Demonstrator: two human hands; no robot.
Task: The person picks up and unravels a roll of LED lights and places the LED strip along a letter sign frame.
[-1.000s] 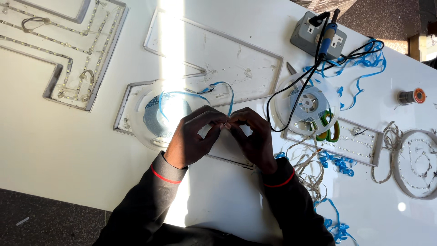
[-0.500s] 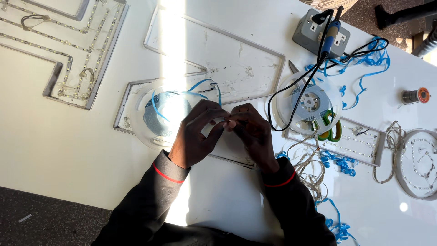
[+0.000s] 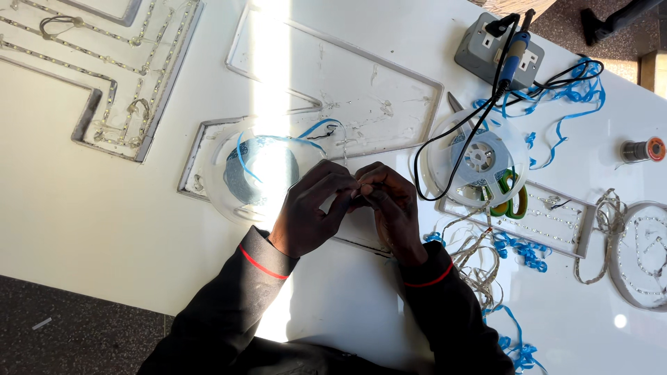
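Left hand (image 3: pixel 309 212) and right hand (image 3: pixel 389 205) together over white bench (image 3: pixel 104 222), fingertips meeting, pinched narrow on a small pale strip piece (image 3: pixel 359 187). Piece largely hidden by fingers; exact form unclear. Dark sleeves with a red band at each wrist.

Landmark: clear reel (image 3: pixel 260 173), round, lying flat on bench.
- Hands just right of clear reel, left hand's knuckles overlapping its rim.
- Blue ribbon (image 3: pixel 316 128) curling off clear reel's upper right edge, arcing toward the fingertips.
- Large arrow-shaped tray (image 3: pixel 347 76) above and right of clear reel, shallow, metal-walled; clear reel sitting over its lower left corner.
- Letter-shaped tray (image 3: pixel 104 69) with rows of small lights up and left of clear reel, well apart.
- Second reel (image 3: pixel 479 156), white hub, further right of clear reel, beyond the hands; black cable (image 3: pixel 445 139) looping across it.
- Green-handled scissors (image 3: pixel 511 198) at second reel's lower right edge.
- Grey socket box (image 3: pixel 497 48) far up and right of clear reel, blue-handled soldering iron (image 3: pixel 515 52) resting against it, black cable running from it.
- Loose blue ribbon scraps (image 3: pixel 570 90) right of socket box and more at bench's lower right.
- Narrow tray (image 3: pixel 556 215) with light strip right of scissors.
- Solder spool (image 3: pixel 643 149) far right, near bench edge.
- Tangle of pale strip (image 3: pixel 479 257) just right of right sleeve.
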